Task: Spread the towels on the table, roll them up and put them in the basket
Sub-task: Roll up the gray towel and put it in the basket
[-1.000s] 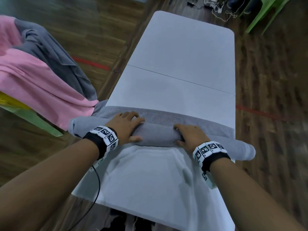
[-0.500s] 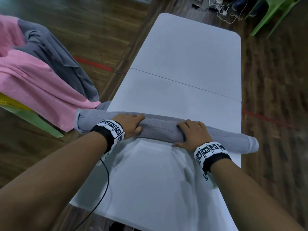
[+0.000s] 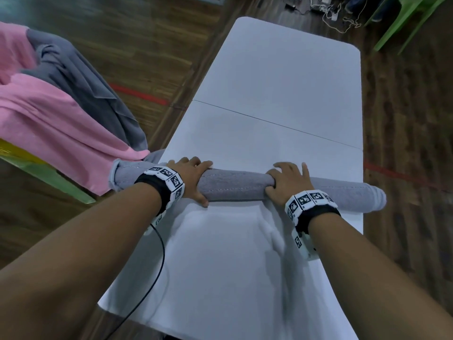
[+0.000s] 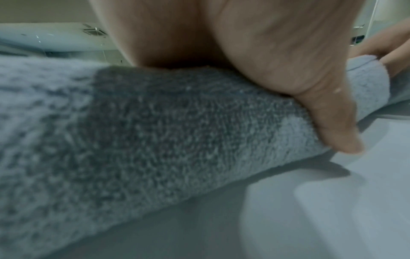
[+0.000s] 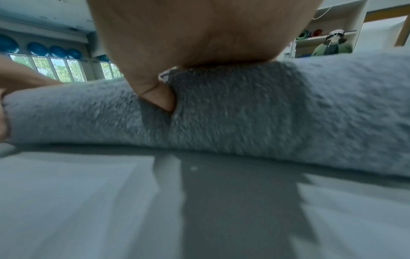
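Grey towel (image 3: 235, 187) fully rolled, lying crosswise on the white table (image 3: 282, 89), both ends overhanging the edges. Left hand (image 3: 193, 179) and right hand (image 3: 286, 184) on top of it, fingers curled over, thumbs on near side. Pink towel (image 3: 49, 119) heaped off to the left.

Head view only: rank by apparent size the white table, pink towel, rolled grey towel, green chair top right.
1. white table
2. pink towel, cut off by the frame's left edge
3. rolled grey towel, partly under both hands
4. green chair, far from the camera and cropped, so its true size is unsure
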